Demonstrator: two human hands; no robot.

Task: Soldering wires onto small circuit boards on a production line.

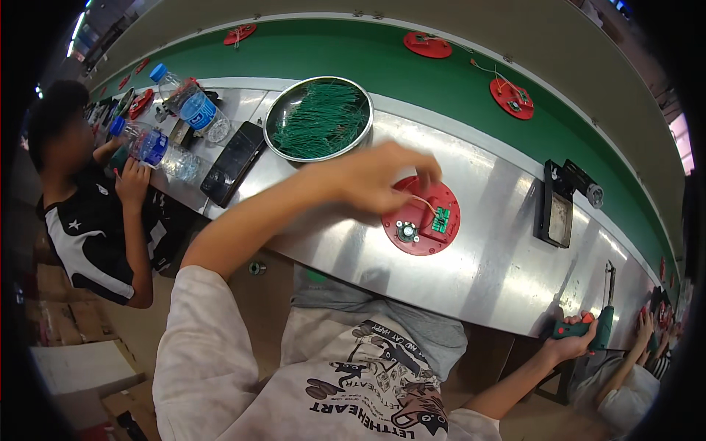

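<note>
My left hand point(379, 176) reaches over the upper left part of a round red plastic disc point(441, 239) on the metal table. Its fingers are curved, with a gap between thumb and forefinger, and nothing shows between them. The disc carries a small green circuit board point(440, 220), a round dark component point(406, 231) and pale wires partly hidden by the hand. Out to the right, at the table's front edge, my right hand point(581, 343) is wrapped around a green soldering gun point(604, 327), whose thin metal end points up and away.
A steel bowl point(371, 117) of thin green wires stands at the back left, with a black phone point(234, 163) and two plastic bottles point(197, 110) farther left. A black metal stand point(557, 213) sits right. More red discs point(511, 98) lie on the green strip point(353, 51) behind. Co-workers sit at both sides.
</note>
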